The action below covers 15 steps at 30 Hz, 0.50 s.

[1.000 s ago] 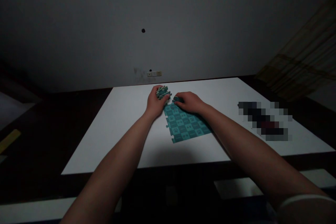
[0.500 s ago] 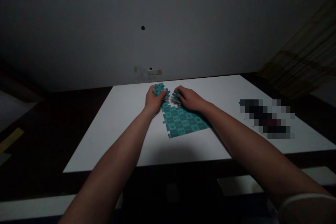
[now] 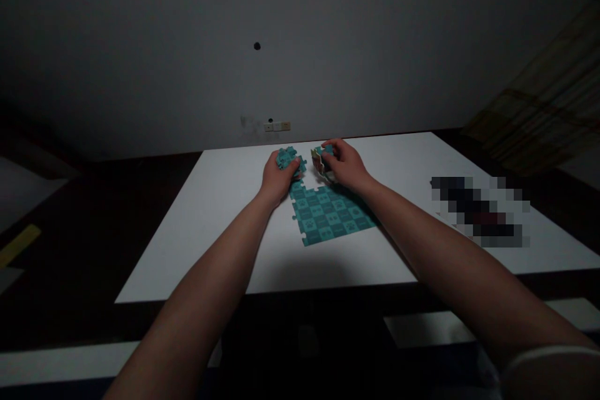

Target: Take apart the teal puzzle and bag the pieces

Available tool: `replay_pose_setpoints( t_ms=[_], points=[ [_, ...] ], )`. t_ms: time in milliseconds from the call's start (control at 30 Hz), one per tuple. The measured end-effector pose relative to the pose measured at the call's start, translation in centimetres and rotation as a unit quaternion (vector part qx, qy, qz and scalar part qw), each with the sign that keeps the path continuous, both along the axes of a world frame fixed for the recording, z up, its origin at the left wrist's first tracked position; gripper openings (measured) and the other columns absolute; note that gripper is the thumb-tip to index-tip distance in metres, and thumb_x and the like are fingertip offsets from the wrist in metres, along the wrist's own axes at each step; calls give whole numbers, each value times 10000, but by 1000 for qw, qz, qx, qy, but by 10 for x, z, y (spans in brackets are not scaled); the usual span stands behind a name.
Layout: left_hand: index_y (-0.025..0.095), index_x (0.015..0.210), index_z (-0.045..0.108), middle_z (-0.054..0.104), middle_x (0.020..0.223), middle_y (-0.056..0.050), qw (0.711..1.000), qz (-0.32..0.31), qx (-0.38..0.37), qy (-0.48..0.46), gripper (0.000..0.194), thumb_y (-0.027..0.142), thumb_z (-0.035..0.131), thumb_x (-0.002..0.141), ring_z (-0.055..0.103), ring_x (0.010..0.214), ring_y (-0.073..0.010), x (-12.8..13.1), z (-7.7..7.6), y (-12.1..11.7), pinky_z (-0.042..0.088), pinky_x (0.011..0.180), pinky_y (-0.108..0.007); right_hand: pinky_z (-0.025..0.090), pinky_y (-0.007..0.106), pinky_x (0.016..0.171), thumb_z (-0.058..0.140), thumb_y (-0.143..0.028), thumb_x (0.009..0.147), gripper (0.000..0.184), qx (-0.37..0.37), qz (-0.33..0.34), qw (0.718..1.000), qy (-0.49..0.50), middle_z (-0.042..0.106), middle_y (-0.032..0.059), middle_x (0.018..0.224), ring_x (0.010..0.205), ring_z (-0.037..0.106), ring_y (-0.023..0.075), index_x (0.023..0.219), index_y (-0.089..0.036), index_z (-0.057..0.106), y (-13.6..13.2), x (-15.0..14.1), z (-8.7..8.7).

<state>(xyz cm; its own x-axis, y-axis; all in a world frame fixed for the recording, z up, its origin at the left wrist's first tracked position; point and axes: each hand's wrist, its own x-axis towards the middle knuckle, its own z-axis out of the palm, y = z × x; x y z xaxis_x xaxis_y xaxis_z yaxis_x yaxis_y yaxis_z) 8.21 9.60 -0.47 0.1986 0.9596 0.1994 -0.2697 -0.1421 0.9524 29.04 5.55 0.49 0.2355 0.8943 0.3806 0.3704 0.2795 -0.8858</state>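
Teal jigsaw puzzle pieces (image 3: 287, 159) lie bunched in my left hand (image 3: 275, 179), its thumb pressed over them. My right hand (image 3: 347, 165) is closed on more puzzle pieces (image 3: 320, 164); a colourful side of them faces left and a bit of teal shows on top. Below both hands a joined puzzle section (image 3: 327, 214) rests face down on the white table (image 3: 210, 219), with a teal checkered pattern of paw prints and a jagged left edge. At its far side is a notch where the tabletop shows. My right forearm hides the section's right part.
A pixelated dark object (image 3: 475, 212) lies on the table's right side. Behind stands a grey wall with a socket strip (image 3: 277, 126). A curtain (image 3: 553, 94) hangs at the right. White bench tops (image 3: 426, 329) show below the table's near edge.
My right hand has lifted and shifted slightly right, away from my left, turning its pieces so that their colourful side shows. My left hand keeps its bunch in nearly the same place.
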Motion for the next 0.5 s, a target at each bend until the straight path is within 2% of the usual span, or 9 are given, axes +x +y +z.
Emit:
replay_pose_setpoints(
  t_ms=[100,200,267,400,500],
  points=[
    [239,1109,663,730,954,-12,1000,-17,-8,16,391,435,925,895,720,780,-186,4,3,-5,664,721,-347,635,458,869,741,-395,907,325,4,49,998,46,766,51,1063,965,744,280,1195,-297,627,-4,-9,0],
    [236,1116,683,741,994,-31,999,-35,-6,12,362,472,892,939,743,860,-197,6,5,-10,654,766,-330,611,477,952,808,-381,868,403,11,53,998,-10,760,54,1097,1012,711,281,1230,-284,659,-10,-15,3],
    [240,1121,689,747,1014,-40,998,-52,-18,5,382,506,894,939,753,890,-206,7,7,-12,652,766,-324,591,496,959,839,-378,864,430,10,42,998,-51,750,58,1068,980,687,286,1252,-278,682,-14,-16,4],
    [252,1115,666,735,1018,-49,994,-91,-58,-5,462,621,875,932,756,877,-226,5,13,-16,644,719,-340,569,497,939,875,-375,852,424,14,40,997,-67,743,59,1034,963,675,294,1229,-292,699,-17,-18,5],
    [247,1129,651,734,1018,-40,992,-111,-59,-14,479,524,947,873,750,882,-216,3,16,-19,627,763,-336,569,486,889,868,-410,858,384,18,33,995,-93,752,59,1030,931,668,295,1191,-290,720,-19,-20,8]
  ],
)
